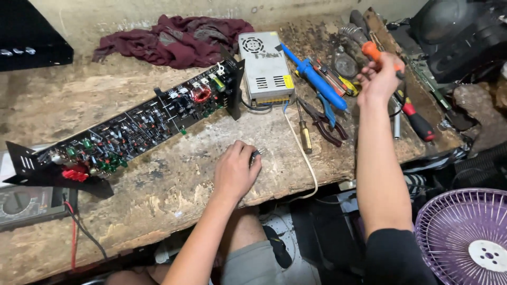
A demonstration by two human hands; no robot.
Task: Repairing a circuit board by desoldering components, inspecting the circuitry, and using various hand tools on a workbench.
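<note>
A small dark metal-pinned component (pixel 257 153) lies on the worn wooden desk (pixel 158 184), just below the grey power supply box (pixel 264 68); an orange-handled tool (pixel 373 51) is raised, tilted, right of that box.

On the bench (pixel 158 200), a long circuit board (pixel 132 126) lies slantwise at the left, with a cloth (pixel 174 39) behind it. A metal power supply (pixel 265 67) sits just right of the board's far end. Right of that lie a desoldering pump (pixel 315 79), pliers (pixel 322 124) and a screwdriver (pixel 305 134). A meter (pixel 26 203) rests at the bench's near-left edge; a fan (pixel 467 235) stands below right.
</note>
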